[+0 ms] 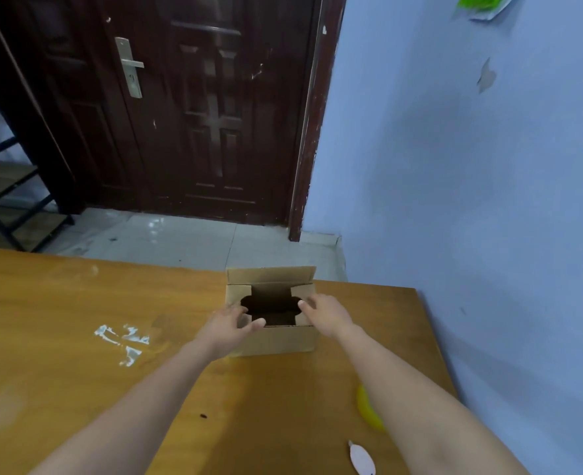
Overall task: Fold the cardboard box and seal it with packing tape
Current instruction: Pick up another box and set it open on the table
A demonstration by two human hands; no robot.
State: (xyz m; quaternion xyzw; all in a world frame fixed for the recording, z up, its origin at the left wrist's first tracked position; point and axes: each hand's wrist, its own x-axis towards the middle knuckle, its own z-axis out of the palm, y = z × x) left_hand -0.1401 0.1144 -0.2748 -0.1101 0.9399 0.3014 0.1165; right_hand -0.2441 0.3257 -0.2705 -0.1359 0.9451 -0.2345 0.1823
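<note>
A small brown cardboard box point(276, 339) stands upright on the wooden table point(77, 320), near its far edge. Its two side flaps are folded inward, the far flap stands up, and the dark inside shows between them. My left hand point(230, 325) rests on the left side flap, fingers spread and pressing it down, thumb at the front edge. My right hand point(324, 311) presses the right side flap with straight fingers. No packing tape roll is plainly seen.
A yellow object point(368, 411) lies partly hidden under my right forearm. A small white object point(362, 459) lies at the near edge. Shiny tape scraps point(123, 341) stick to the table on the left. A dark door and blue wall stand beyond.
</note>
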